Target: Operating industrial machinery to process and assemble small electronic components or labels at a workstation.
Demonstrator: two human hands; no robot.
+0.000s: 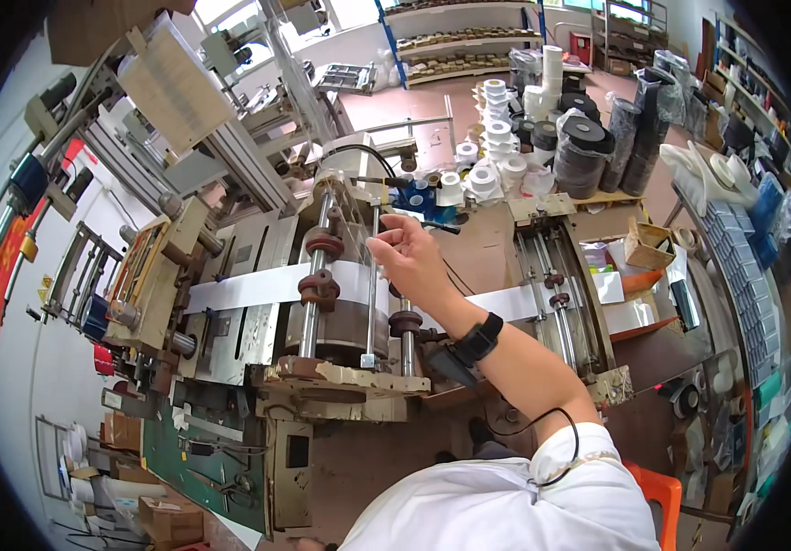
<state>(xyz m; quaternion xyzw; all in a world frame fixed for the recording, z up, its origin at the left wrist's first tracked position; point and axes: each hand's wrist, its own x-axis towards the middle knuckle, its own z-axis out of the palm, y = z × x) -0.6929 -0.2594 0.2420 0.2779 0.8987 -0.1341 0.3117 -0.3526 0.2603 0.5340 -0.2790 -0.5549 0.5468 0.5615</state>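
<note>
My right hand (405,260) reaches over the machine from the lower right, a black band (478,340) round its wrist. Its fingers are bent, with a gap between thumb and forefinger, and I see nothing held in them. The fingertips are beside a thin upright metal rod (374,294); whether they touch it I cannot tell. Left of the rod is a thicker steel shaft (311,321) with brown collars (319,289). A white paper web (248,289) runs under the shaft and on to the right-hand rollers. A clear plastic piece (351,204) stands near the fingertips. My left hand does not show.
A green work board (180,450) with tools lies at the lower left. White rolls (497,138) and dark wrapped rolls (584,151) stand behind the machine. At the right are a wooden box (648,245) and grey panels (740,266). An orange chair (660,487) is behind me.
</note>
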